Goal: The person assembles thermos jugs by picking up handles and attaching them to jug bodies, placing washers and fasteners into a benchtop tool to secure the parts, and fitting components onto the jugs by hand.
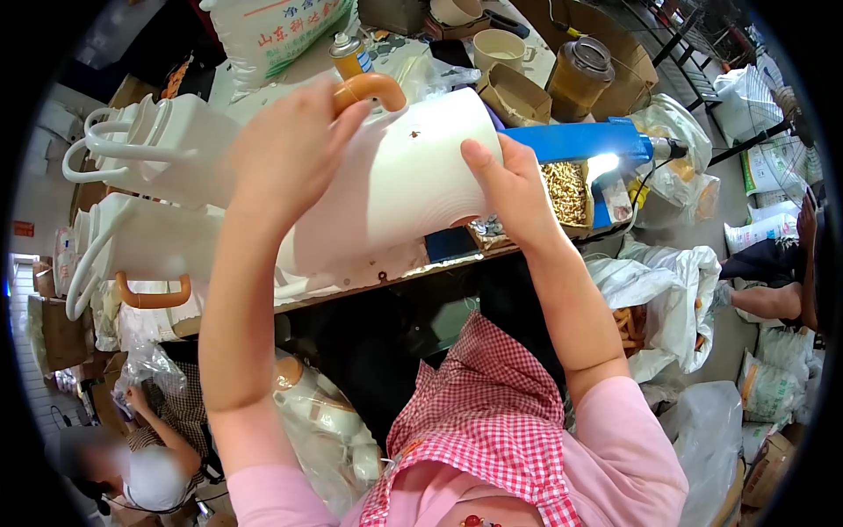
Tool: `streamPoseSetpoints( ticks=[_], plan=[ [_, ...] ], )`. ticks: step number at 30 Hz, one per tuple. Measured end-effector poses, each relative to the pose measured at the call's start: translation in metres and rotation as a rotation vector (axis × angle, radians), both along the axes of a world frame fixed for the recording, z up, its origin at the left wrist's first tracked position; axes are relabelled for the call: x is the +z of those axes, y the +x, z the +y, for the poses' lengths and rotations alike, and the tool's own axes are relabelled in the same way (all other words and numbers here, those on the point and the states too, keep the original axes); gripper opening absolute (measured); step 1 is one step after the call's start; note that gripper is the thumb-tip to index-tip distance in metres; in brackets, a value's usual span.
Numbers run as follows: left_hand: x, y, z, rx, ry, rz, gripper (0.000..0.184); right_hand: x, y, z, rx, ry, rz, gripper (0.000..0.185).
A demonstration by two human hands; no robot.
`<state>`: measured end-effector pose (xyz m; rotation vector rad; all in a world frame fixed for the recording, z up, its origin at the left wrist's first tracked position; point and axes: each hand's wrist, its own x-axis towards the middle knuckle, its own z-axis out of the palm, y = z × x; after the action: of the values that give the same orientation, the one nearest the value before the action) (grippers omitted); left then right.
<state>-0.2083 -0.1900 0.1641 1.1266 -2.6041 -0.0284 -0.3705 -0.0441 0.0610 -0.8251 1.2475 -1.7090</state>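
Note:
A large white plastic cylinder-like vessel (386, 176) lies on its side across the worktable's front edge. My left hand (294, 145) is closed round an orange-brown curved handle (373, 88) at the vessel's upper side. My right hand (518, 189) grips the vessel's right end, thumb on top and fingers round the rim. Left of them lie more white vessels (167, 237) with white loop handles, one with an orange-brown handle (154, 292) on its lower side.
A blue tool (571, 139) with a lit lamp stands right of the vessel, above a box of brass-coloured screws (569, 191). Behind are a spray can (349, 54), a mug (499, 51) and a jar (581, 77). Other people are at lower left and far right.

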Motion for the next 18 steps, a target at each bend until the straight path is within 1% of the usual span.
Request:
streamPoseSetpoints(
  ticks=[1,2,4,5,6,8,9,13,15,18],
  plan=[
    [0.003,-0.012,-0.005,-0.110,-0.024,-0.058,0.038,-0.002,-0.002,-0.002,-0.004,-0.029,0.023,0.040],
    [0.007,-0.019,-0.011,-0.121,-0.040,-0.070,0.038,-0.002,-0.003,-0.002,-0.015,-0.044,0.012,0.040],
    [0.013,-0.024,-0.022,-0.319,0.250,0.003,0.034,0.000,-0.007,-0.001,0.034,0.011,0.007,0.040],
    [0.013,-0.021,-0.028,-0.271,0.325,0.053,0.031,0.000,-0.008,-0.002,0.020,-0.005,-0.008,0.040],
    [0.012,-0.019,-0.030,-0.284,0.314,0.027,0.031,-0.001,-0.008,-0.002,0.032,0.021,0.010,0.041],
    [0.008,-0.014,-0.030,-0.243,0.333,0.098,0.037,-0.002,-0.008,-0.003,0.034,0.043,0.007,0.043],
    [0.008,-0.014,-0.027,-0.260,0.389,0.169,0.036,-0.001,-0.008,-0.002,0.043,0.063,0.024,0.044],
    [0.012,-0.011,-0.017,-0.296,0.411,0.123,0.035,-0.003,-0.011,-0.005,0.058,0.110,0.035,0.046],
    [0.015,-0.010,-0.014,-0.296,0.450,0.095,0.027,-0.004,-0.012,-0.005,0.058,0.107,0.022,0.046],
    [0.017,-0.008,-0.011,-0.331,0.500,0.090,0.028,-0.003,-0.013,-0.006,0.071,0.117,0.007,0.046]
  ],
)
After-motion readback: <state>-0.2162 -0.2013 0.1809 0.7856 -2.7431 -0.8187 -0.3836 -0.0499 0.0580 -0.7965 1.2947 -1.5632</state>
